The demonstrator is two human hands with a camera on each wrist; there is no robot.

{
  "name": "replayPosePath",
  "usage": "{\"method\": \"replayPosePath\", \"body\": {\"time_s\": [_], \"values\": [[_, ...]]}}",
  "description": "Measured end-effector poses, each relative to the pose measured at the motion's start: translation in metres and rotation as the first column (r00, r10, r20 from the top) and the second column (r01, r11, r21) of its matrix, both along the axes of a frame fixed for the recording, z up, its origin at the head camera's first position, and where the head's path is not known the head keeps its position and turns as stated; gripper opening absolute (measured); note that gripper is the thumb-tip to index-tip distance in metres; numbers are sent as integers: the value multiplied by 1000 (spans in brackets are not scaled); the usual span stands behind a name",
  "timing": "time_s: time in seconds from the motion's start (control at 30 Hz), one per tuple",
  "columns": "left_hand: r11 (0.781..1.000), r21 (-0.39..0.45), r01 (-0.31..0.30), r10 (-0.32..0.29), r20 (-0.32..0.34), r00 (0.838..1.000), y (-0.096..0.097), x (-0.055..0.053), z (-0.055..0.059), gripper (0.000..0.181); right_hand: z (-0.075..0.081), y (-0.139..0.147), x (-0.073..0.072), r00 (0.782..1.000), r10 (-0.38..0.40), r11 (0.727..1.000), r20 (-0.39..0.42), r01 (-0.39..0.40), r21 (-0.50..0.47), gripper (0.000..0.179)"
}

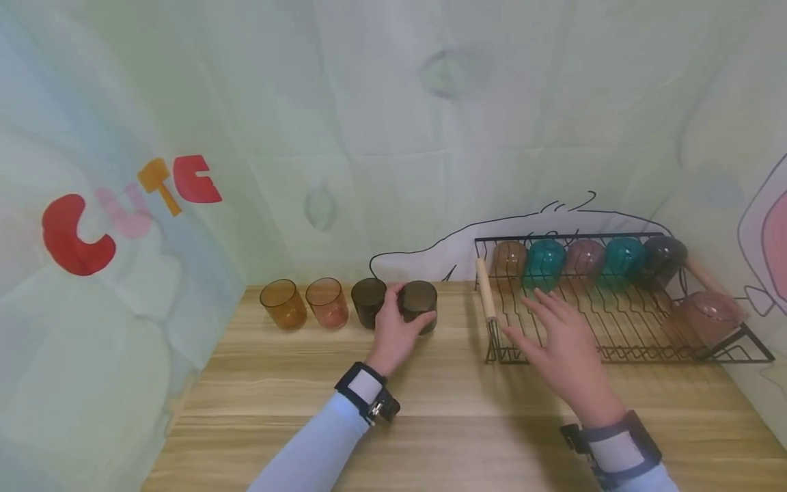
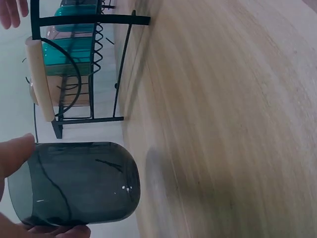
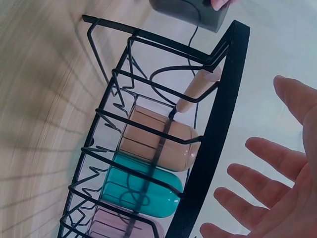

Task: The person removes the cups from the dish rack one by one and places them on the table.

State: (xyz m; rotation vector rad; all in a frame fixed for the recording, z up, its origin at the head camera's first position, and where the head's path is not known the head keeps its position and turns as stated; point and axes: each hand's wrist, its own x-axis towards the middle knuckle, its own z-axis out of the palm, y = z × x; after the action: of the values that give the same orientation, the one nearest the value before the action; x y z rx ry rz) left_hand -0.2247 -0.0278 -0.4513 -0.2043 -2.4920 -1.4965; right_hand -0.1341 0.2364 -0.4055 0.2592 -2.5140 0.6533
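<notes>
My left hand (image 1: 395, 331) grips a dark grey glass cup (image 1: 421, 301) between thumb and fingers. In the left wrist view that cup (image 2: 81, 183) shows its rounded base close over the wooden table. Just left of it stands another dark cup (image 1: 365, 311), partly behind my fingers. A pink cup (image 1: 328, 305) and an amber cup (image 1: 284, 305) continue the row to the left. My right hand (image 1: 565, 348) hovers over the front left of a black wire dish rack (image 1: 547, 355), fingers spread and holding nothing. In the right wrist view, the fingers (image 3: 270, 153) are beside the rack's bar.
Along the rack's back row lean upturned glasses: amber (image 1: 509, 260), teal (image 1: 544, 265), pinkish (image 1: 585, 260), another teal (image 1: 624, 258) and a dark one (image 1: 665, 256). A pink glass (image 1: 707, 318) sits at the right front. The rack has wooden handles (image 1: 486, 288). A printed cloth (image 1: 393, 137) hangs behind.
</notes>
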Motion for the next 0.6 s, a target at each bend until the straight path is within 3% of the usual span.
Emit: {"method": "replayPosePath", "body": {"time_s": [0.6], "values": [[992,-95,-79,84,48,995,-3,-15,-16,79,1,-4,1,999,-17,999,34,16,29,62]]}}
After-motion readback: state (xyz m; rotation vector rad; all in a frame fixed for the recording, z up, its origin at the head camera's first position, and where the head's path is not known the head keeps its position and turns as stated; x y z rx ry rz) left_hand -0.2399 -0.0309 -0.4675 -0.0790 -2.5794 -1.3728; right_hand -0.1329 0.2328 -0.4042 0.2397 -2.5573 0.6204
